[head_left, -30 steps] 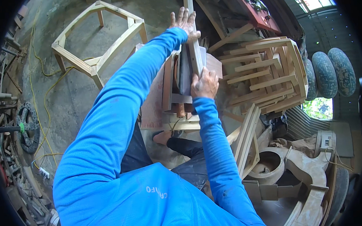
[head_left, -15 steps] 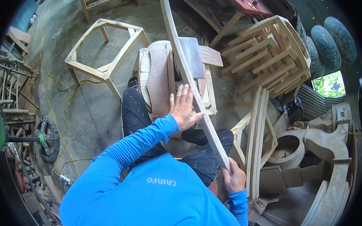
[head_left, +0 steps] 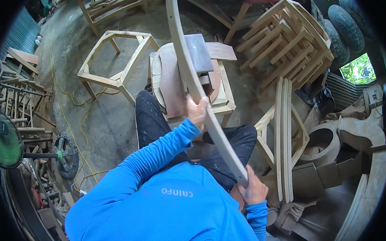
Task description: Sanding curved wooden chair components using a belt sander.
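Observation:
A long, slightly curved wooden slat (head_left: 190,77) runs from the top of the view down toward my lap. My left hand (head_left: 197,111) is closed around its middle, the fingers partly hidden. Lower down, my right hand (head_left: 254,189) grips the near end. Beyond my left hand, the slat passes against or over a grey, flat-topped block (head_left: 199,51); contact is hard to make out. Beneath that block are a curved reddish-brown board (head_left: 171,85) and a low wooden frame (head_left: 227,108) between my knees.
A hexagonal wooden frame (head_left: 128,76) stands at the left, near a yellow cord (head_left: 61,122) on the floor. Stacked wooden frames (head_left: 284,43) rise at the right. Several curved slats (head_left: 284,138) lean by my right knee, beside a large carved wooden piece (head_left: 366,134).
My left hand has gone from lying flat with fingers extended against the slat to closing around it, slightly nearer me. My right hand keeps its grip on the near end. The view has shifted somewhat.

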### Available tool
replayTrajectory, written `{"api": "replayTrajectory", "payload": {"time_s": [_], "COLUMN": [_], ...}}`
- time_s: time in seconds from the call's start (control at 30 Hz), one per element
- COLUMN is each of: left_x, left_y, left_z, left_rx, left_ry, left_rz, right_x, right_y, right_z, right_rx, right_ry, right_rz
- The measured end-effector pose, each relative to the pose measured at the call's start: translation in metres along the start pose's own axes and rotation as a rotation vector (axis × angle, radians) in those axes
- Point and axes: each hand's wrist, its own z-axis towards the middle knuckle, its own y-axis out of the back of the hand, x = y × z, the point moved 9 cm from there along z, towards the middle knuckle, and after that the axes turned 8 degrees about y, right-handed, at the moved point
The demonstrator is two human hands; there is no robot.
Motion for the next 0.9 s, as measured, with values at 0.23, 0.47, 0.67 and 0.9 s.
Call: {"api": "replayTrajectory", "payload": {"time_s": [0.23, 0.47, 0.67, 0.9], "left_x": [-0.055, -0.044, -0.059, -0.102], "left_y": [-0.039, -0.065, -0.047, -0.068], "left_z": [-0.009, -0.019, 0.018, 0.143], "left_rx": [0.042, 0.094, 0.088, 0.06], "left_ry": [-0.488, -0.795, -0.727, -0.708], "left_rz": [0.513, 1.561, 1.683, 1.8], "right_x": [-0.021, -0.094, -0.07, -0.043], "right_y": [0.04, 0.065, 0.062, 0.038], "right_z": [-0.038, -0.139, -0.086, 0.036], "right_rx": [-0.155, -0.002, 0.098, 0.128], "right_ry": [0.21, 0.16, 0.243, 0.295], "right_rz": [0.047, -0.023, -0.066, -0.029]}}
